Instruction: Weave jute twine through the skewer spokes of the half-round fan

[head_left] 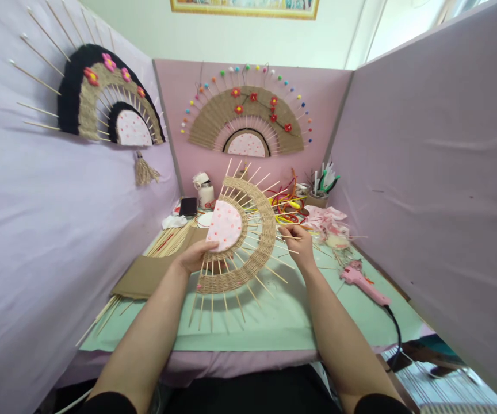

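A half-round woven fan (267,230) is held up and tilted above the table, its thin wooden sticks radiating past a tan twine band. Its centre is a white half-disc with pink dots (226,225). My left hand (194,257) grips the fan at this inner part, thumb on the front and the other fingers partly hidden behind. At the outer right edge, my right hand (299,244) is closed in a pinch around one of the sticks, just outside the woven band. Whether a strand of twine is also between those fingertips is too small to tell.
A pink glue gun (364,284) with a black cord lies at the right. Brown cardboard (138,277) and loose sticks are on the left. A phone (188,206), a white bottle (206,192) and coloured pipe cleaners stand behind. Finished fans (248,106) hang on the partitions.
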A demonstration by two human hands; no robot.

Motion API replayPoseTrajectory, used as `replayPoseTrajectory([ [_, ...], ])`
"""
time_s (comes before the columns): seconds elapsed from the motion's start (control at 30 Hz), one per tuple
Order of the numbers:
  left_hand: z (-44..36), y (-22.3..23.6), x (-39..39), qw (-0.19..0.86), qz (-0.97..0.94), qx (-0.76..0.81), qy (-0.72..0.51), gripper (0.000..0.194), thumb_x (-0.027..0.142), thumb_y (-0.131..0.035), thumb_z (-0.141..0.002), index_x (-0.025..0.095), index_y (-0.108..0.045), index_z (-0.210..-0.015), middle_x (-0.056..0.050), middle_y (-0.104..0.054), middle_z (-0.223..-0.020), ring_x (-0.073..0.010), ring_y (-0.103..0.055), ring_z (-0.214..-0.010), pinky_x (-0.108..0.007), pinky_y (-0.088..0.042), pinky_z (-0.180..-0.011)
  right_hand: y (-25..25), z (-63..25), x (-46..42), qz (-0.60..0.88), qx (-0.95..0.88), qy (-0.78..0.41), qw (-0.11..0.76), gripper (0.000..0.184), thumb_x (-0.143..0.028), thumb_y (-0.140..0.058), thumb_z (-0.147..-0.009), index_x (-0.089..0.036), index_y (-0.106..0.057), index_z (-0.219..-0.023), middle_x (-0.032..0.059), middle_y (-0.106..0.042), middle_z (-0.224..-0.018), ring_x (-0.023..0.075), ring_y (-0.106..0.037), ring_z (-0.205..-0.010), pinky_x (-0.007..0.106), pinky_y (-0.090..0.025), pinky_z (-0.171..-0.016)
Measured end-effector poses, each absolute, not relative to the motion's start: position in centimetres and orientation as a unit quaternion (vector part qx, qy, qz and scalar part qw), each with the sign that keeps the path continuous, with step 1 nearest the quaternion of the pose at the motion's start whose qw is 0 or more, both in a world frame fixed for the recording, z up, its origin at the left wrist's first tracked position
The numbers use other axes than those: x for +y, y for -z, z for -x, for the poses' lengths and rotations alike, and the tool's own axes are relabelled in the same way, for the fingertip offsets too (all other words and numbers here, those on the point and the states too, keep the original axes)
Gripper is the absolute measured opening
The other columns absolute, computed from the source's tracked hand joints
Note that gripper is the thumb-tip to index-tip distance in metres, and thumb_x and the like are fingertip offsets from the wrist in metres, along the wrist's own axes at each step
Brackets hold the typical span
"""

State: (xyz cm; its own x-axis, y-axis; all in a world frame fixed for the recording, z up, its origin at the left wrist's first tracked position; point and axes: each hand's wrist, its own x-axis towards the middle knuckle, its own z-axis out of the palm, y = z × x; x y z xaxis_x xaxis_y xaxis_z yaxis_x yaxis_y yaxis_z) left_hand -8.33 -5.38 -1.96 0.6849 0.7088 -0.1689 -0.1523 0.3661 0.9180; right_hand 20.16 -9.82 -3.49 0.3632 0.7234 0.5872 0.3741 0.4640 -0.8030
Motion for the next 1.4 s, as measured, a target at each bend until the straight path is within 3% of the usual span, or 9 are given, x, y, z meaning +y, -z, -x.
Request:
replayPoseTrajectory([
  [0.3, 7.6, 1.9, -5.0, 0.707, -0.520, 0.315, -0.361, 0.055, 0.018, -0.071, -0.067, 0.016, -0.051, -0.118, -0.012, -0.066, -0.103, -0.0185, -0.064, -0.076, -0.027, -0.054, -0.057, 2.9, -20.4, -10.2, 0.514, -0.540, -0.106, 0.658, 0.026, -0.042, -0.060, -0.074, -0.017, -0.058, -0.065, -0.0020, -0.051, -0.055, 0.0113, -0.042, -0.052, 0.024, -0.035, -0.051],
  [0.87, 9.0, 0.4, -5.0, 0.668, -0.507, 0.376, -0.395, 0.046, 0.019, -0.064, -0.072, 0.010, -0.054, -0.116, -0.007, -0.069, -0.082, -0.0142, -0.062, -0.058, -0.021, -0.050, -0.048, 2.8, -20.9, -10.6, 0.519, -0.577, 0.020, 0.631, 0.025, -0.037, -0.066, -0.072, -0.018, -0.055, -0.060, -0.0019, -0.051, -0.057, 0.0106, -0.042, -0.052, 0.024, -0.035, -0.052],
  [1.2, 10.6, -0.2, -5.3, 0.655, -0.500, 0.430, -0.369, 0.046, 0.021, -0.064, -0.073, 0.012, -0.054, -0.117, -0.006, -0.069, -0.081, -0.0129, -0.061, -0.053, -0.022, -0.049, -0.047, 2.5, -20.9, -10.5, 0.491, -0.609, 0.009, 0.623, 0.017, -0.034, -0.059, -0.079, -0.019, -0.061, -0.072, 0.0018, -0.060, -0.069, 0.0135, -0.050, -0.061, 0.027, -0.041, -0.060],
  [1.4, 10.9, 0.3, -5.1, 0.673, -0.496, 0.402, -0.372, 0.047, 0.020, -0.066, -0.071, 0.013, -0.055, -0.116, -0.005, -0.069, -0.079, -0.0136, -0.061, -0.055, -0.021, -0.049, -0.048, 2.6, -21.2, -10.3, 0.492, -0.558, -0.120, 0.657, 0.019, -0.036, -0.060, -0.077, -0.017, -0.061, -0.073, 0.0000, -0.056, -0.064, 0.0114, -0.046, -0.057, 0.024, -0.037, -0.054],
])
